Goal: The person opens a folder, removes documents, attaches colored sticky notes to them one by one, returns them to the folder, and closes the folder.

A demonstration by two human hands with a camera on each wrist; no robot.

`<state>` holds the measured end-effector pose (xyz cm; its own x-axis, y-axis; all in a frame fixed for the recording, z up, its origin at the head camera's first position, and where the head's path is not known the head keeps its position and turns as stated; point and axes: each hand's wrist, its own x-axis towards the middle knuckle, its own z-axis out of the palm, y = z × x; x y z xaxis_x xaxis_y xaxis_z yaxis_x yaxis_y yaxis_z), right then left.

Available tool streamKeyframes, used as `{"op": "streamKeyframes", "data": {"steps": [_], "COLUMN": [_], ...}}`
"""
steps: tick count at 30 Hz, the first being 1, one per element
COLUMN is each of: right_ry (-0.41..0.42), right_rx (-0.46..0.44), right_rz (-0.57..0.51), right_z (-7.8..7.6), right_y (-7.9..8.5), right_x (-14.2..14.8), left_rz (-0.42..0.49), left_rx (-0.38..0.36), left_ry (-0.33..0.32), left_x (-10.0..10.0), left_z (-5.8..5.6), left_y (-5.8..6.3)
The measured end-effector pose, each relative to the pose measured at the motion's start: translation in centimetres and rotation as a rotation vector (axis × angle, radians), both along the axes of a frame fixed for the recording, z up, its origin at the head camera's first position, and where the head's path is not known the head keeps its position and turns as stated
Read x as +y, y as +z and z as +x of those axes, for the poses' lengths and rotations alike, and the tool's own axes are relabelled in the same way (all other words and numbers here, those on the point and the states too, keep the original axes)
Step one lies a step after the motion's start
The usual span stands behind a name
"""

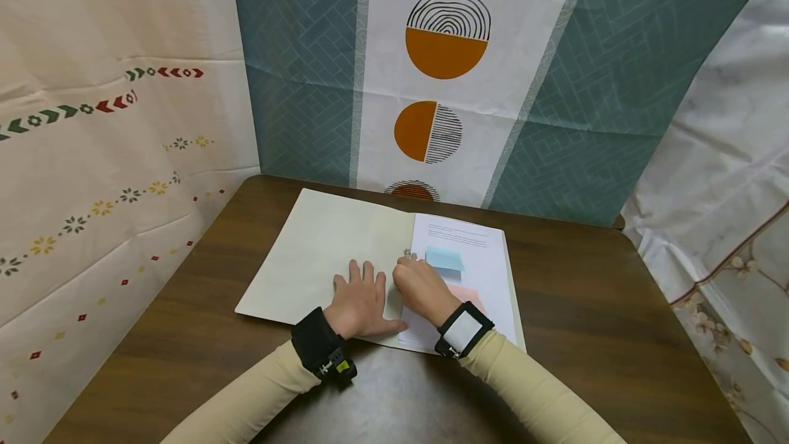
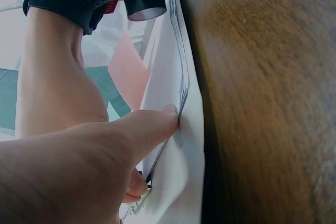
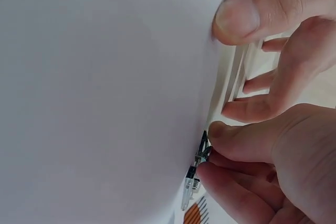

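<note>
A cream file folder point(image 1: 333, 238) lies open on the table, with a stack of white printed sheets point(image 1: 493, 273) on its right side. My left hand point(image 1: 364, 301) rests on the left cover near the spine, fingers spread. Its thumb point(image 2: 157, 124) touches the sheets' inner edge near the bottom. Farther up the spine, my right hand point(image 1: 425, 290) pinches a small metal clip point(image 3: 199, 163) between thumb and fingertips, beside the sheets' edge. In the head view the right hand covers part of this clip.
A blue sticky note point(image 1: 444, 259) and a pink sticky note point(image 1: 467, 295) are on the top sheet. The dark wooden table point(image 1: 585, 307) extends around the folder. A patterned curtain point(image 1: 308, 74) hangs behind it.
</note>
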<state>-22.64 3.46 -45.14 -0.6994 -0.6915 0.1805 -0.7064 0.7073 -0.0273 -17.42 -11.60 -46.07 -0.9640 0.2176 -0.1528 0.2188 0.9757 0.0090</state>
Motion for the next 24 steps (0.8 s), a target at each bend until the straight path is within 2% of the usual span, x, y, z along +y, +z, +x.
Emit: {"op": "streamKeyframes", "data": {"steps": [7,12,17,24], "right_ry": [0.011,-0.006,-0.014,-0.060], "right_rx": [-0.016,-0.121,-0.228,-0.226], "right_rz": [-0.008,-0.024,-0.103,-0.157], "right_z": [-0.2,-0.5,-0.6,-0.9], "right_y": [0.4,0.9,2.3,3.8], "right_x": [0.0,0.2,1.5,4.4], "left_rz": [0.002,-0.005,-0.010,0.000], "left_rx": [-0.004,-0.007,-0.009,0.004], "left_ry": [0.000,0.004,0.007,0.014], "left_x": [-0.1,0.1,0.3,0.1], "left_z": [0.1,0.0,0.0,0.0], "left_y": [0.2,-0.1,-0.2,-0.1]}}
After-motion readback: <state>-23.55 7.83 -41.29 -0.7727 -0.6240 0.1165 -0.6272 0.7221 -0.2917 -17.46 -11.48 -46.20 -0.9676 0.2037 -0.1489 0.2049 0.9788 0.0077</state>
